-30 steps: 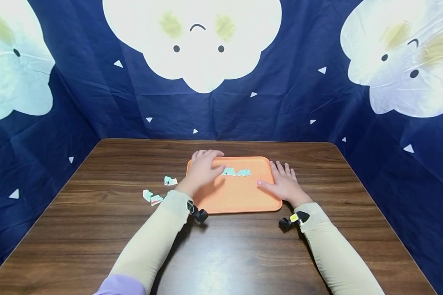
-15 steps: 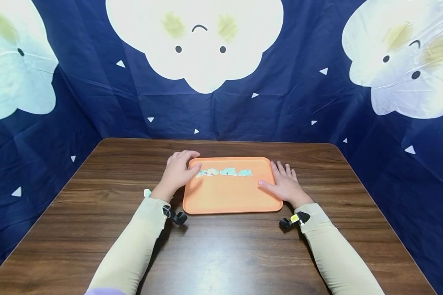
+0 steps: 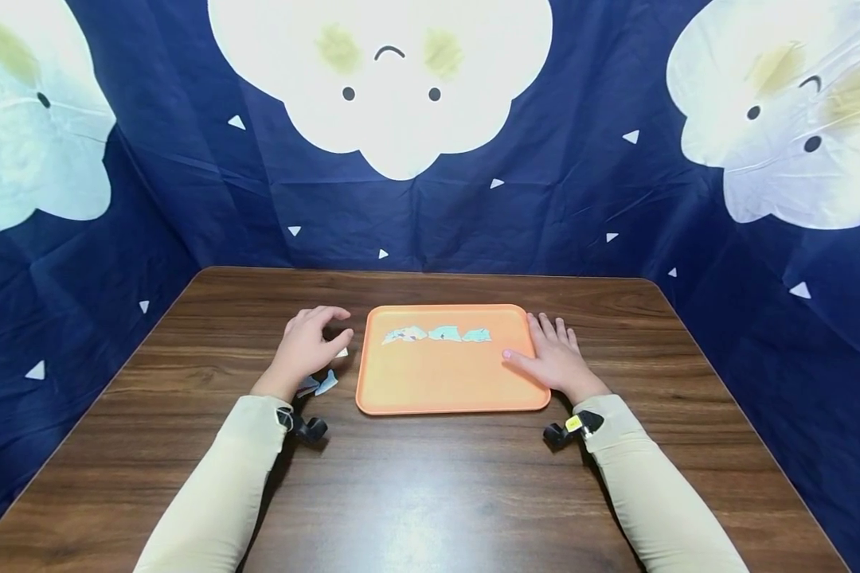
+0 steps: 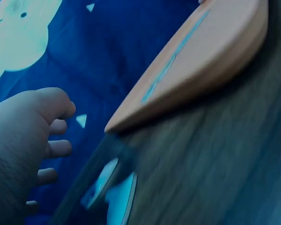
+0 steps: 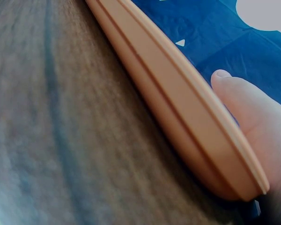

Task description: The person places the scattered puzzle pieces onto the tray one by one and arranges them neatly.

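An orange tray (image 3: 451, 382) lies on the table, with a row of torn light-blue paper pieces (image 3: 444, 333) across its far half. My left hand (image 3: 302, 350) hovers left of the tray, fingers loosely bent and holding nothing. Loose paper pieces (image 3: 326, 383) lie on the wood beneath and beside that hand, partly hidden by it; the left wrist view shows two pieces (image 4: 121, 201) below the fingers. At the tray's right edge rests my right hand (image 3: 555, 362), fingers spread and thumb over the rim; the right wrist view shows the thumb beside the tray's side wall (image 5: 178, 108).
The brown wooden table (image 3: 430, 493) ends at a dark-blue cloth (image 3: 416, 223) printed with clouds and triangles, which stands behind and on both sides. Each wrist carries a small black camera (image 3: 310, 430).
My left hand has moved left off the tray, uncovering a patterned paper piece at the left end of the row. The right hand has stayed at the tray's edge.
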